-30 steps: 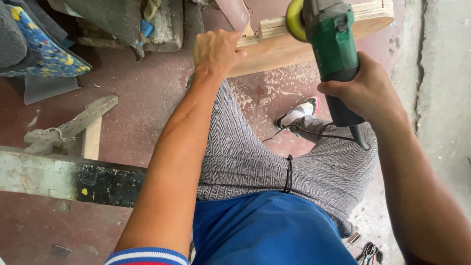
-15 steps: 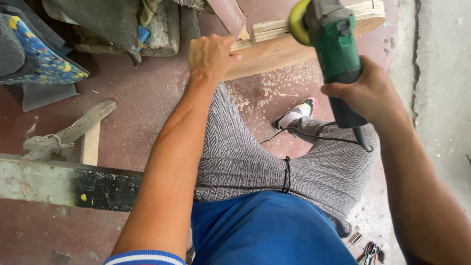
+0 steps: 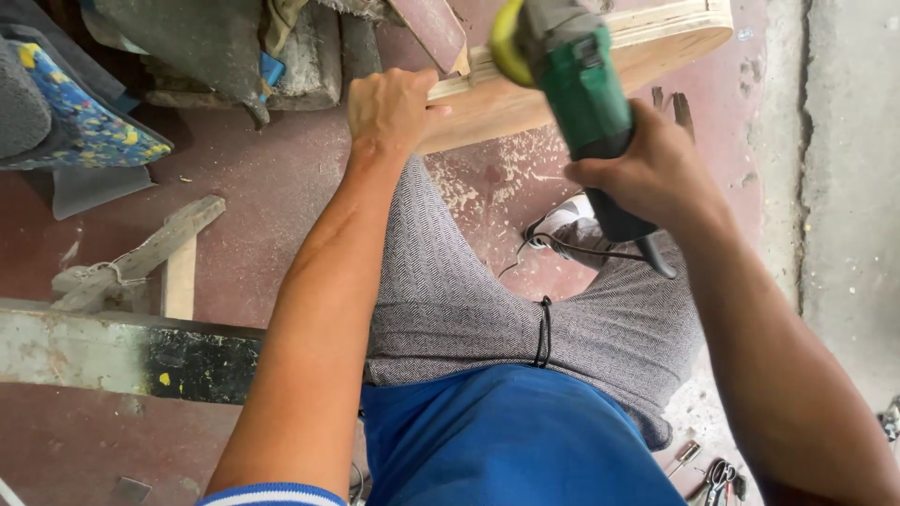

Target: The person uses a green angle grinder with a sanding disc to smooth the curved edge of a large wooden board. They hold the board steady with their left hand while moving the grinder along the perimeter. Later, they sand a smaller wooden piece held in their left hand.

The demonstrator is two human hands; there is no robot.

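My right hand (image 3: 647,173) is wrapped tight around the rear grip of the green grinder (image 3: 577,94), whose yellow-guarded head sits right over the plank (image 3: 553,89). My left hand (image 3: 389,112) lies on the plank's near end, fingers curled over its edge and pressing it down, just left of the grinder. The plank slants above my knee, its far end running toward the top right corner. What worries me is how near my left hand is to the grinder's head: if the disc grabs the wood and kicks sideways, it could run toward those fingers. I cannot see any clamp on the plank, so a snag could also twist it out from under my palm. The black cord (image 3: 544,248) trails below the grinder across my trouser leg, near my shoe, and might catch on my knee and tug the tool off line. One-handed, I judge my hold on the grinder weak against a kick.
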